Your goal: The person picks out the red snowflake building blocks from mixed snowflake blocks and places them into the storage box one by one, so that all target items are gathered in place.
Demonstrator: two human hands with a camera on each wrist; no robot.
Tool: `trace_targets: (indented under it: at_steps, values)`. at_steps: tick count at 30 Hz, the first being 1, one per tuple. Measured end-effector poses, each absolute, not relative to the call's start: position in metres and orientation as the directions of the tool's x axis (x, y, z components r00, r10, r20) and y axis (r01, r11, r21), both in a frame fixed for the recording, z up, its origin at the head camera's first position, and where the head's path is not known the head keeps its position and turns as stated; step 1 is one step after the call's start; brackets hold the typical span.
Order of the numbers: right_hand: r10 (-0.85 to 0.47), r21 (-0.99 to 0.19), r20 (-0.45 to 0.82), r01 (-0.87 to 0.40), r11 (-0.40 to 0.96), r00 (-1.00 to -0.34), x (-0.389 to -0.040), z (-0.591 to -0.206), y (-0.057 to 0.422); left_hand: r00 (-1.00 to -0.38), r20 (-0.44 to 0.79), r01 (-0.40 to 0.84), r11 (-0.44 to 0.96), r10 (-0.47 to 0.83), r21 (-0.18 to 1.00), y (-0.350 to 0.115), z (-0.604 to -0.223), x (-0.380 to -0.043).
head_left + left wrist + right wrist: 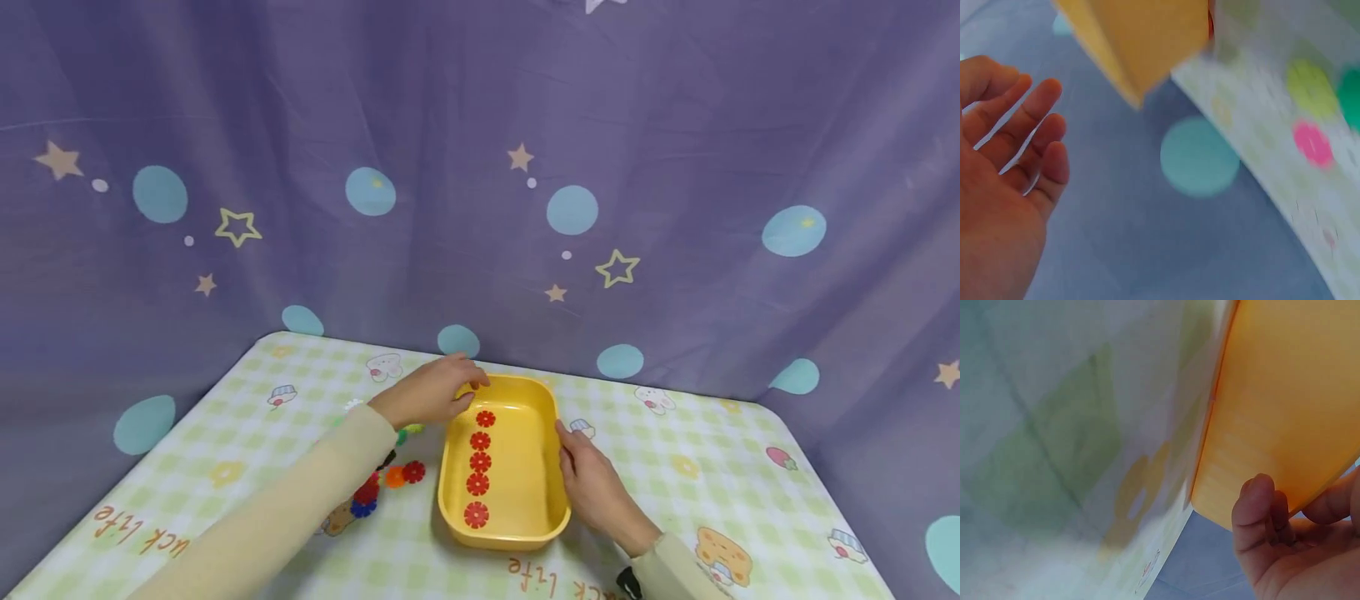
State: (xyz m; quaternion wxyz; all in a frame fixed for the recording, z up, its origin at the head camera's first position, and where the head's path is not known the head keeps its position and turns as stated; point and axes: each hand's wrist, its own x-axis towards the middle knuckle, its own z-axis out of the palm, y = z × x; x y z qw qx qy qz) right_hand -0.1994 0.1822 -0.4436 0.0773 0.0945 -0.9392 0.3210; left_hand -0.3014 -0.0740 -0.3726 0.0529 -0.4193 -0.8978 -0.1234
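Observation:
A yellow plastic tray [525,479] lies on the tablecloth, its long side running away from me. Inside it, several red snowflake-shaped discs [480,461] form a column along the left side. My right hand [596,483] grips the tray's right rim; in the right wrist view its thumb and fingers [1255,503] sit on either side of the yellow wall. Over the tray's far left corner is my left hand [435,390]. The left wrist view shows its fingers [1044,103] loosely bent, with a gap between them and the yellow corner and nothing held.
Left of the tray lie loose snowflake discs, among them an orange one [395,477] and a blue one [363,507]; my left sleeve [300,492] hides part of this pile. A purple curtain [465,275] hangs right behind the table's far edge.

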Motion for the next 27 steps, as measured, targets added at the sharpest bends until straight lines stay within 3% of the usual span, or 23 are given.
trace_targets:
  at_steps: [5, 14, 20, 27]
  values:
    - [-0.114, -0.572, 0.216, -0.22, 0.79, -0.97, -0.197, -0.445, 0.188, -0.698, 0.179, 0.716, 0.668, 0.693, 0.204, -0.119, -0.372, -0.288]
    - [-0.132, -0.551, 0.245, -0.25, 0.796, -0.961, -0.198, -0.445, 0.187, -0.77, 0.031, 0.618, 0.732, 0.638, 0.287, -0.182, -0.414, -0.262]
    - [-0.132, -0.555, 0.245, -0.25, 0.793, -0.961, -0.2, -0.445, 0.185, -0.752, 0.015, 0.627, 0.707, 0.659, 0.328, -0.179, -0.431, -0.248]
    - [-0.133, -0.556, 0.238, -0.247, 0.794, -0.962, -0.2, -0.443, 0.181, -0.77, 0.034, 0.622, 0.739, 0.637, 0.26, -0.158, -0.443, -0.246]
